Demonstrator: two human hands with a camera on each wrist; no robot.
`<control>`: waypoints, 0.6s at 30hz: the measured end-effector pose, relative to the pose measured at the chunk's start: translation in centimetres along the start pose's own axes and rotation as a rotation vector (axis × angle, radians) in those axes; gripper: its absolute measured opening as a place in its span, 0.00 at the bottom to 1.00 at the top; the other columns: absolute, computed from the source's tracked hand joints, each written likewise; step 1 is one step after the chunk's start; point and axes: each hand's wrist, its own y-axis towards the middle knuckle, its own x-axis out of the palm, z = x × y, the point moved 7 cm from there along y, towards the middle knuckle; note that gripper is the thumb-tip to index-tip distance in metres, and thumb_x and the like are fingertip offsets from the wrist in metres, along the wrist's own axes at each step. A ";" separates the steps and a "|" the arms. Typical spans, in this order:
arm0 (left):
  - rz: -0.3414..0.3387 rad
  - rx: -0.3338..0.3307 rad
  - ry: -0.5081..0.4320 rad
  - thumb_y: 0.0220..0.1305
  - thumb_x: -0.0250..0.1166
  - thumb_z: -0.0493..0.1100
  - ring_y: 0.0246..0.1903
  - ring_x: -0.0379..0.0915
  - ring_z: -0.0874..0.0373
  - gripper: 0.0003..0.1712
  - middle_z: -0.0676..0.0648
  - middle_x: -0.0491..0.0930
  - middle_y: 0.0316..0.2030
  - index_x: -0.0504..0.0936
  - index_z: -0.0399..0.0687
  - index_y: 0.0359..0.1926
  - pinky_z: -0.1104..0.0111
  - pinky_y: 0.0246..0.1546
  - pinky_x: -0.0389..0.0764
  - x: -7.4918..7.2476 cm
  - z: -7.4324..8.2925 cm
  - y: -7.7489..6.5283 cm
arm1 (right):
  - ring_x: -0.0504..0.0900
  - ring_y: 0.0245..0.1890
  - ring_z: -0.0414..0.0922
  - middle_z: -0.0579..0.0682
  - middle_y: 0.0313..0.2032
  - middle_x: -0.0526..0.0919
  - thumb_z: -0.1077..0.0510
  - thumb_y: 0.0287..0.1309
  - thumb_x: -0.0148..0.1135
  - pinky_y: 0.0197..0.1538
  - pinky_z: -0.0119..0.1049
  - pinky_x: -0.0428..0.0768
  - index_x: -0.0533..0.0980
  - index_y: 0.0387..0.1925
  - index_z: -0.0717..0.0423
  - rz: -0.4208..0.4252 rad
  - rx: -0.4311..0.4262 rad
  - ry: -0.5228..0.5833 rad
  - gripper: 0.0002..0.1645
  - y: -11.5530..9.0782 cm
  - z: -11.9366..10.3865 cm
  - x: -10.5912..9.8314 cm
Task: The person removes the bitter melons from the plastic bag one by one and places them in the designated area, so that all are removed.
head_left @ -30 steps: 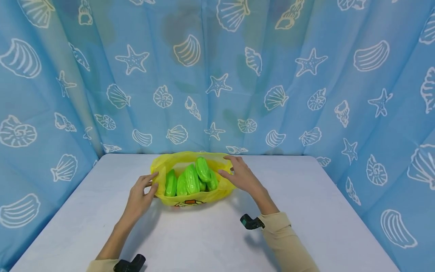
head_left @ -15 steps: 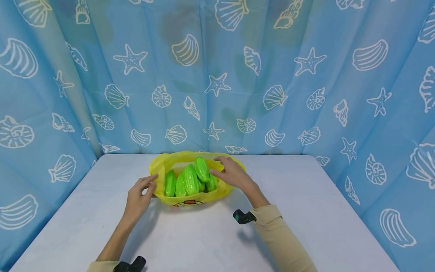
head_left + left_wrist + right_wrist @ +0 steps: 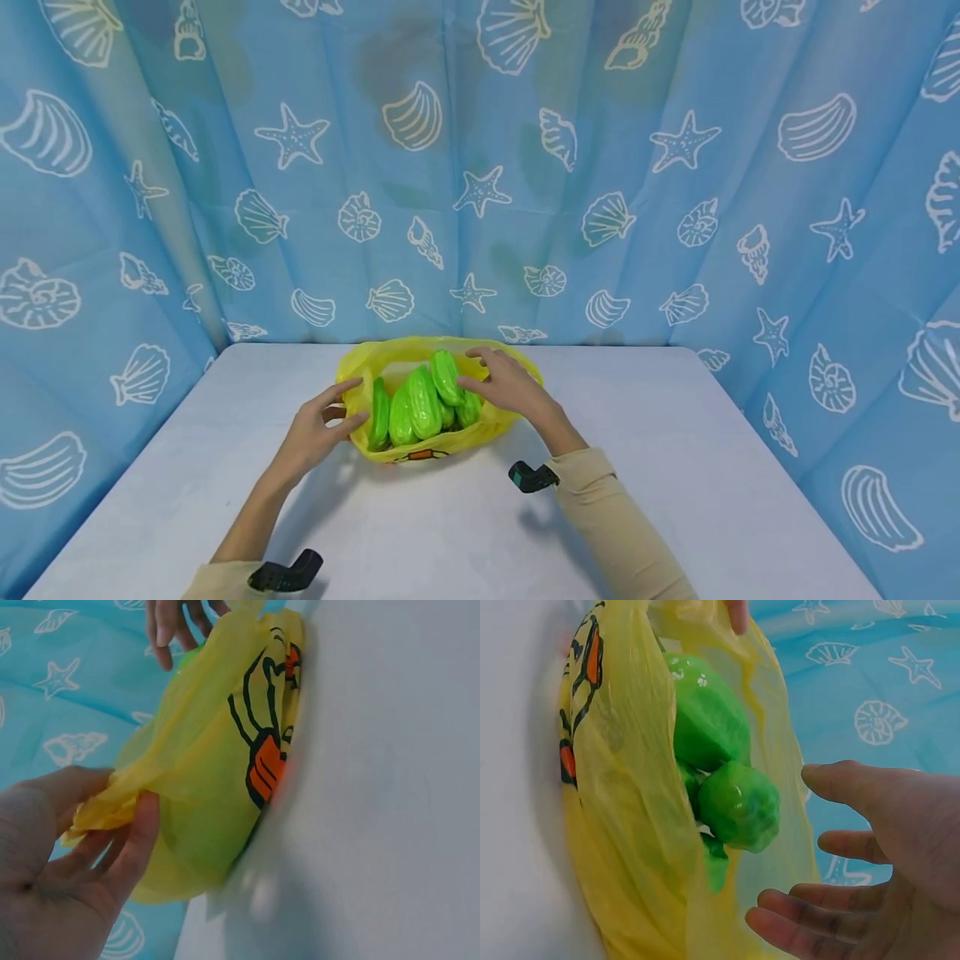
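Observation:
A yellow plastic bag [image 3: 491, 425] lies on its base near the table's far edge, mouth facing up. Inside it are several glossy green ridged vegetables [image 3: 424, 404]. My left hand [image 3: 315, 429] is at the bag's left rim; in the left wrist view, thumb and fingers pinch the gathered yellow film [image 3: 112, 802]. Over the right part of the mouth hovers my right hand [image 3: 510, 383], fingers spread and relaxed. The right wrist view has its fingertips beside a round-ended green vegetable [image 3: 739, 806], apart from it. The bag's front wall hides the vegetables' lower ends.
A white-covered table [image 3: 637, 467] stretches in front and to both sides of the bag. Behind it hangs a blue curtain [image 3: 480, 250] with white seashell and starfish prints. Each wrist wears a small black camera [image 3: 532, 477].
My right hand has moved left from the right rim to over the vegetables. My left hand has shifted slightly right, pushing the bag's left rim inward, and the leftmost vegetable tilts a little.

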 end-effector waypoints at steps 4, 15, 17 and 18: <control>-0.004 -0.008 -0.027 0.67 0.64 0.42 0.51 0.78 0.44 0.33 0.34 0.72 0.60 0.66 0.47 0.71 0.71 0.37 0.85 -0.2 0.1 0.2 | 0.77 0.58 0.57 0.63 0.63 0.72 0.42 0.67 0.57 0.56 0.51 0.80 0.65 0.69 0.55 -0.014 -0.019 0.023 0.36 0.4 -0.4 0.3; 0.008 -0.109 -0.087 0.69 0.62 0.41 0.56 0.76 0.43 0.35 0.38 0.66 0.68 0.62 0.52 0.73 0.71 0.42 0.85 -0.5 -0.6 -0.4 | 0.75 0.61 0.57 0.60 0.62 0.74 0.41 0.66 0.58 0.57 0.52 0.79 0.64 0.70 0.52 -0.056 -0.008 0.003 0.37 1.0 -0.9 1.2; 0.014 -0.118 -0.104 0.69 0.61 0.41 0.56 0.75 0.43 0.34 0.38 0.64 0.69 0.62 0.52 0.74 0.71 0.42 0.85 -0.6 -0.9 -0.7 | 0.75 0.61 0.56 0.59 0.62 0.75 0.41 0.66 0.59 0.57 0.52 0.79 0.64 0.70 0.51 -0.062 -0.011 0.000 0.37 1.1 -0.9 1.3; 0.021 -0.114 -0.114 0.69 0.61 0.41 0.56 0.75 0.43 0.34 0.38 0.64 0.69 0.62 0.52 0.74 0.71 0.42 0.85 -0.6 -1.0 -0.9 | 0.75 0.61 0.55 0.59 0.61 0.75 0.41 0.66 0.59 0.56 0.51 0.79 0.64 0.70 0.51 -0.065 -0.013 -0.002 0.36 1.2 -1.0 1.3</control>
